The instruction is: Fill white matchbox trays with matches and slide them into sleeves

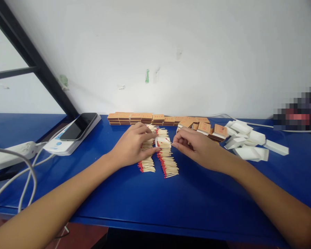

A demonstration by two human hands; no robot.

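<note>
Two rows of red-tipped matches lie on the blue desk: the left row [147,165] is partly under my left hand [132,143], the right row [169,166] runs down the middle. Between thumb and fingers, my left hand steadies a small white matchbox tray [157,143] over the right row. A few matches appear to lie in the tray. At the tray's right edge, my right hand [197,147] is closed in a pinch on a match [169,141], its red head pointing left. Its curled fingers hide the rest of the grip.
Stacked orange matchboxes [131,118] line the wall, with several more boxes [203,128] behind my right hand. White empty trays [248,141] are heaped at the right. On the left are a phone [79,127] on a white device [60,147], a power strip [12,155] and loose cables [32,180].
</note>
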